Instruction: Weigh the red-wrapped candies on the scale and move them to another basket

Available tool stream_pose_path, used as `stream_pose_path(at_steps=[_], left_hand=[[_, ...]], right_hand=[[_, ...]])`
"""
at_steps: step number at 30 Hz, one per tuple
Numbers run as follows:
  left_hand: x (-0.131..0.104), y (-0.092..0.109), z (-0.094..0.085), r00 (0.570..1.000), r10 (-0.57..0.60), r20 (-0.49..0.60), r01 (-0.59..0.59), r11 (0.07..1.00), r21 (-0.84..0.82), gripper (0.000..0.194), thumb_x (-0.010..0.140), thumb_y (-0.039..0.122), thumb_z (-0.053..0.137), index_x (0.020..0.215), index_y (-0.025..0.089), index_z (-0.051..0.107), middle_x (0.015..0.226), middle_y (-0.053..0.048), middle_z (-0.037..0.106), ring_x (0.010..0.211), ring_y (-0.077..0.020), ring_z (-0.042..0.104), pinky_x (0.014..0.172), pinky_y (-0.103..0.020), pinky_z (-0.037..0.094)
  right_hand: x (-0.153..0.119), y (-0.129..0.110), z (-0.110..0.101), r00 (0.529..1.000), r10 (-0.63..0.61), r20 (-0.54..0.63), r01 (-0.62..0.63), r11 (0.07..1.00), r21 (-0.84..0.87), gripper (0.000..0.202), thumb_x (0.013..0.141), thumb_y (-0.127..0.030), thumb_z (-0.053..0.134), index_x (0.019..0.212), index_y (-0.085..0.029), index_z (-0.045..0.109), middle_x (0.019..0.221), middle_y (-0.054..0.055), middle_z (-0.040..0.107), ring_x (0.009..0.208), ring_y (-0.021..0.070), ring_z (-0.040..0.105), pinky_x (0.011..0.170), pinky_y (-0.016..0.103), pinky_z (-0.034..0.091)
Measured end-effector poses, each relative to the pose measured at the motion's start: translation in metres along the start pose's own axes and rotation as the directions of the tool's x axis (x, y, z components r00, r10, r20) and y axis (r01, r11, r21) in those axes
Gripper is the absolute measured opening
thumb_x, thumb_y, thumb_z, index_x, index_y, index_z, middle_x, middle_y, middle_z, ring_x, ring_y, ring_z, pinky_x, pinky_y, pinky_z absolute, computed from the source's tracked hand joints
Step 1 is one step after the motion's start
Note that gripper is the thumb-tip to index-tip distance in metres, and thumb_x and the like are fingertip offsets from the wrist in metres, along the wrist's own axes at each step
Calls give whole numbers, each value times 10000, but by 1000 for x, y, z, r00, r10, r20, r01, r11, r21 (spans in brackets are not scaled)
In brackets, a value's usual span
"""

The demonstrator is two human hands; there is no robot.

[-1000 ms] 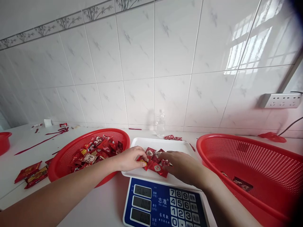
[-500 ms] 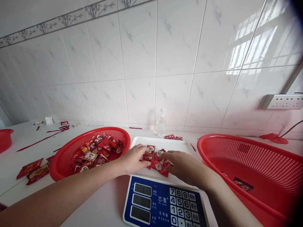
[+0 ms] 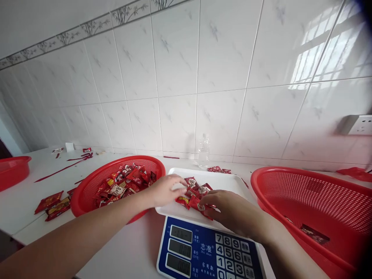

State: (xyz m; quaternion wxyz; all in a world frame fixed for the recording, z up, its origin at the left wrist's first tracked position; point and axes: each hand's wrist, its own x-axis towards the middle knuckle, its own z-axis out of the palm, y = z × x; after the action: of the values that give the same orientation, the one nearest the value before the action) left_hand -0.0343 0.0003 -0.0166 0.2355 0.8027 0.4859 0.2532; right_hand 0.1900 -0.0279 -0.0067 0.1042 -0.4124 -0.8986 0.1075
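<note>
Several small red snack packets (image 3: 192,192) lie in a loose pile on the white weighing tray (image 3: 171,209) of a digital scale. My left hand (image 3: 168,190) is over the tray's left side, with its thumb and fingers apart and nothing held. Its fingertips point at the pile's left edge. On the pile's right side, my right hand (image 3: 229,207) has its fingers curled on red packets, partly hiding them. The scale's blue panel (image 3: 203,252), with number keys and three small displays, faces me below the tray.
A red perforated basket (image 3: 78,201) full of packets stands left, with loose packets (image 3: 58,209) beyond it. A larger red basket (image 3: 270,186) on the right holds a dark packet (image 3: 315,233). Behind the tray, a clear bottle (image 3: 204,151) stands near the tiled wall.
My left hand has let go of the packets and opened, moving slightly left of the pile. My right hand stays on the packets. The view has turned a little to the left.
</note>
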Motion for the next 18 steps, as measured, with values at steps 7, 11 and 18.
stream_pose_path(at_steps=[7, 11, 18], left_hand=[[-1, -66, -70, 923, -368, -113, 381, 916, 125, 186, 771, 362, 543, 818, 202, 625, 866, -66, 690, 835, -259, 641, 717, -325, 471], [-15, -92, -69, 861, -503, 69, 475, 846, 242, 304, 525, 344, 748, 782, 198, 678, 811, -94, 717, 777, -321, 655, 680, -358, 470], [-1, -98, -44, 817, -563, 124, 503, 802, 321, 814, 553, 421, 747, 1303, 204, 516, 1168, -182, 662, 938, -350, 649, 742, -376, 481]], right_hand=[[-4, 6, -2, 994, 88, -67, -89, 996, -21, 354, 913, -247, 435, 1183, -264, 663, 1095, 73, 730, 974, 271, 682, 783, 387, 523], [-4, 7, -1, 994, 50, -101, -55, 998, -43, 399, 915, -226, 428, 1265, -254, 618, 1179, 87, 702, 1025, 276, 677, 807, 413, 549], [-3, 6, 2, 995, 63, -83, -68, 996, -60, 423, 925, -265, 454, 1331, -237, 569, 1263, 93, 657, 1125, 292, 635, 890, 445, 537]])
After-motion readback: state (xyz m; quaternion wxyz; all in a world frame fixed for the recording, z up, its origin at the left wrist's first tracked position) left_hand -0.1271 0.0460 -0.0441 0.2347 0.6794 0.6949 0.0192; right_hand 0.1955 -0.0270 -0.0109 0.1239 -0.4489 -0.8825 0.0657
